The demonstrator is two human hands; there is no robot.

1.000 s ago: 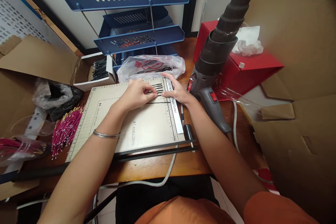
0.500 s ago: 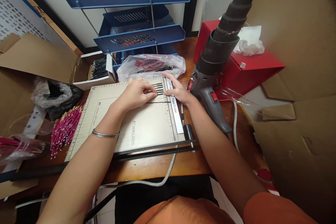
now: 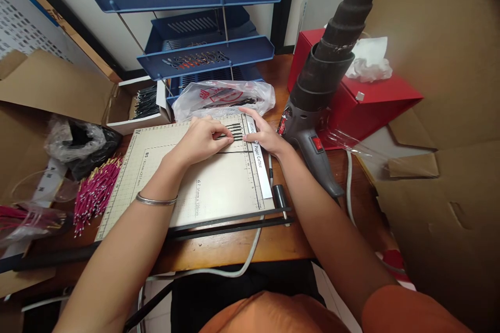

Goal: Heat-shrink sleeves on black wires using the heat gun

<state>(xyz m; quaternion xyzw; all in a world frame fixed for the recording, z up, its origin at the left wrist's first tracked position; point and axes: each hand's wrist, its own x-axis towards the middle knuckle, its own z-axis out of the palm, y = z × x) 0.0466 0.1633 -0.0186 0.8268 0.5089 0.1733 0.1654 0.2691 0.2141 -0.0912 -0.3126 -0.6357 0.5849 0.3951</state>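
A cream paper cutter with printed grid lines lies on the wooden table in front of me. Several thin black wires lie side by side near its right edge. My left hand rests over the board, thumb and forefinger pinched at the lowest of these wires; its other fingers are curled and partly hidden. Against the cutter's right edge, my right hand has its fingers stretched out and its thumb apart, the thumb tip close by the wire ends. Whether that thumb touches them, I cannot tell.
A heat gun stands nozzle up on the right, before a red box. Magenta wires lie left of the cutter. Behind are a plastic bag, a box of black wires and blue trays. A cable crosses the front edge.
Both hands hold almost the same pose over the black wires. The view has shifted very slightly.
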